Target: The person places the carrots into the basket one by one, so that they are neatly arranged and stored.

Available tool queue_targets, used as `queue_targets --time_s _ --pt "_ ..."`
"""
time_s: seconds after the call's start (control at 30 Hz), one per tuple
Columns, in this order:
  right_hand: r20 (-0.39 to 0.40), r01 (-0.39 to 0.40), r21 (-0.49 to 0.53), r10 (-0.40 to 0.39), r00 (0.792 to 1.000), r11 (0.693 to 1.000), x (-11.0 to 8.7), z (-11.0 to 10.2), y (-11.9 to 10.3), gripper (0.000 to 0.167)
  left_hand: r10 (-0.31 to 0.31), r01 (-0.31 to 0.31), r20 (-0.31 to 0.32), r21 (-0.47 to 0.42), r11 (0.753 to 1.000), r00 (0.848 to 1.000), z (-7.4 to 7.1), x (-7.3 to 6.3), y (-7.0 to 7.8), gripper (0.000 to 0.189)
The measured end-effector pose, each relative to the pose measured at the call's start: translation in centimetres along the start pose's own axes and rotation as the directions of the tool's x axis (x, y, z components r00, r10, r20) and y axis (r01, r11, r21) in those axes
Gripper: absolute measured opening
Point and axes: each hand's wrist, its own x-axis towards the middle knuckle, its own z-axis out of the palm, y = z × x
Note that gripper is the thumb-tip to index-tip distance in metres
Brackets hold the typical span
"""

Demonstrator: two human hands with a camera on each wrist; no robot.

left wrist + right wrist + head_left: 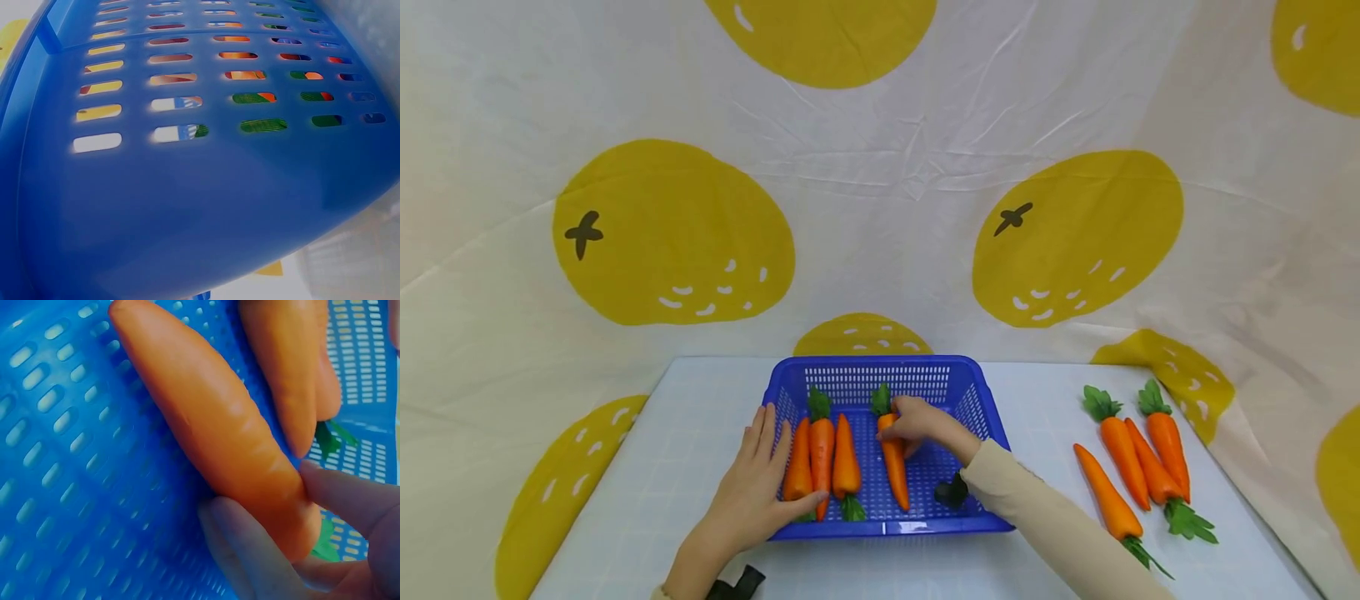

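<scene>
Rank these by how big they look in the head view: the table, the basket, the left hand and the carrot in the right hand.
Largest to smallest in the head view:
1. the table
2. the basket
3. the left hand
4. the carrot in the right hand

Pale tbl [1037, 404]: blue bskt [880, 362] mid, 4 carrots [1125, 461] R side.
</scene>
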Motion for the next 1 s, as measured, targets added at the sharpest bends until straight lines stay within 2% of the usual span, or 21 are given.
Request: queue_targets --time_s 0.27,0.7,1.0 --pt "0.009 0.013 0.020 -0.014 1.000 1.000 0.8 0.8 -0.4 0.033 -0.015 0.015 0.007 0.013 1.000 1.000 0.0 0.0 0.1 0.109" --pt "0.014 0.004 0.062 -0.005 1.000 0.998 1.6 1.8 -1.2 0.032 -0.024 0.024 0.010 0.020 1.000 1.000 0.0 0.0 0.1 0.109" --pt "0.015 0.014 0.091 -0.016 1.000 0.996 2.2 2.3 -1.0 0.037 -0.016 0.016 0.013 0.022 1.000 1.000 -0.2 0.0 0.3 0.107"
